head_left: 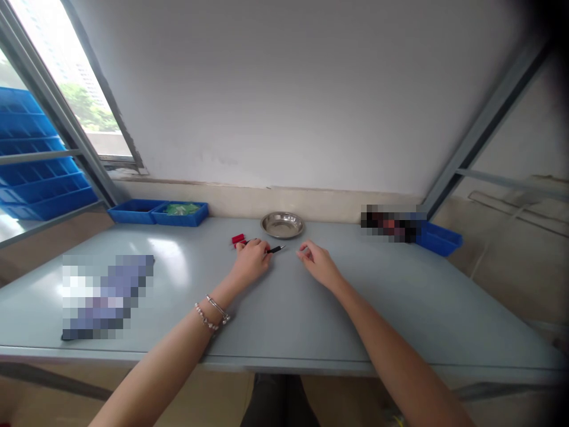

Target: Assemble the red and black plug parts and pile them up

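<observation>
Grey surface (284, 314), black pen (276, 249) in hand

A pale wall (284, 101) stands behind; our left hand (253, 259) is near the middle, its grip pinching the black pen, whose tip points right; red pieces (239, 238) lie just beside it; our right hand (317, 264) is opposite, fingers curled, and we cannot tell whether its fingertips meet; a steel dish (282, 225) sits beyond.

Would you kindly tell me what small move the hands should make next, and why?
I would probably bring the right hand in to the exposed end of the pen: the left hand appears to grip the pen with its tip pointing toward the right hand, which looks empty and sits close by, loosely curled, just short of that tip.
</observation>
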`<state>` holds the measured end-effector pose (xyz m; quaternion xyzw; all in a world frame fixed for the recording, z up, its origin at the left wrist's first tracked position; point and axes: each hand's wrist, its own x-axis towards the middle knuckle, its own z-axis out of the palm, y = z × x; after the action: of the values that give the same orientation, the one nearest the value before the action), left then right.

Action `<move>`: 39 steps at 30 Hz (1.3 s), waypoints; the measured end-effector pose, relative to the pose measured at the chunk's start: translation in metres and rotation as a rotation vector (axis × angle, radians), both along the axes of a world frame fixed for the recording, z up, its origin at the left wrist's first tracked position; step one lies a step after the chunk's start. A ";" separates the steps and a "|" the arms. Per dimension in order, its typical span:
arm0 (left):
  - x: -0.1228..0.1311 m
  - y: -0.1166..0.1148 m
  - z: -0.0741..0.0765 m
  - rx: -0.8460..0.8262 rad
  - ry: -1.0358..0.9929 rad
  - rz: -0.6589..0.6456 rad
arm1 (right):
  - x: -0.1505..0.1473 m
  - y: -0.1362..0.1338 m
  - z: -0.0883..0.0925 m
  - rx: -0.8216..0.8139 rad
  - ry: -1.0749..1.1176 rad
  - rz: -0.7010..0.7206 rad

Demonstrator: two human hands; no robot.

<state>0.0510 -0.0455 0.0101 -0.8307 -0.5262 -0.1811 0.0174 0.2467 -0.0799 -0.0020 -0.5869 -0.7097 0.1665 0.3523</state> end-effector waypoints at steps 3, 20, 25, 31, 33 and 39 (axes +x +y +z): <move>-0.003 0.002 0.001 -0.024 0.042 0.075 | 0.002 0.001 0.000 0.021 -0.013 -0.029; -0.014 0.010 0.005 -0.136 0.111 0.222 | 0.005 0.005 -0.004 0.053 -0.030 -0.060; -0.015 0.010 0.005 -0.158 0.114 0.221 | 0.005 0.004 -0.002 0.036 -0.030 -0.056; -0.016 0.010 0.004 -0.184 0.133 0.214 | 0.005 0.003 -0.001 0.017 -0.038 -0.077; -0.016 0.010 0.003 -0.179 0.131 0.212 | 0.006 0.003 -0.002 0.021 -0.043 -0.085; -0.016 0.010 0.003 -0.156 0.132 0.205 | 0.006 0.004 -0.003 0.031 -0.050 -0.089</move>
<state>0.0350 -0.0352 0.0127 -0.7815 -0.6186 -0.0816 0.0057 0.2527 -0.0761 -0.0046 -0.6162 -0.6940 0.1251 0.3507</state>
